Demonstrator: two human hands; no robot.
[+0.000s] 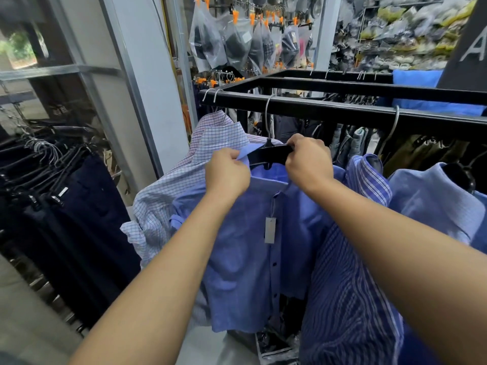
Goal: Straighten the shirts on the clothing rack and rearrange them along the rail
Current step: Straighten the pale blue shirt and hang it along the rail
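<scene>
The black rail (342, 109) of the clothing rack runs across the upper middle, with wire hooks over it. Below the rail to the left, dark trousers (79, 219) hang in a dense row on a separate stand. Directly under the rail hangs the plain blue shirt (250, 246), buttoned, facing the camera. Under the rail's left end a checked shirt (163, 201) lies against it, partly behind. Below the rail to the right hang a striped blue shirt (350, 299), its hem cut off by the frame's bottom, and a pale blue shirt (432, 204), cut off at the right edge.

Behind the rail, clear plastic bags (237, 46) hang from orange clips; each holds something dark, too blurred to identify.

Just under the rail, a black hanger (268, 154) carries the plain blue shirt. The left hand (226, 175) pinches the shirt's collar tip at the hanger's left end. The right hand (308, 159) has fingers curled round the hanger's right end, hiding it. A grey tag (270, 230) dangles at the placket, its print unreadable.
</scene>
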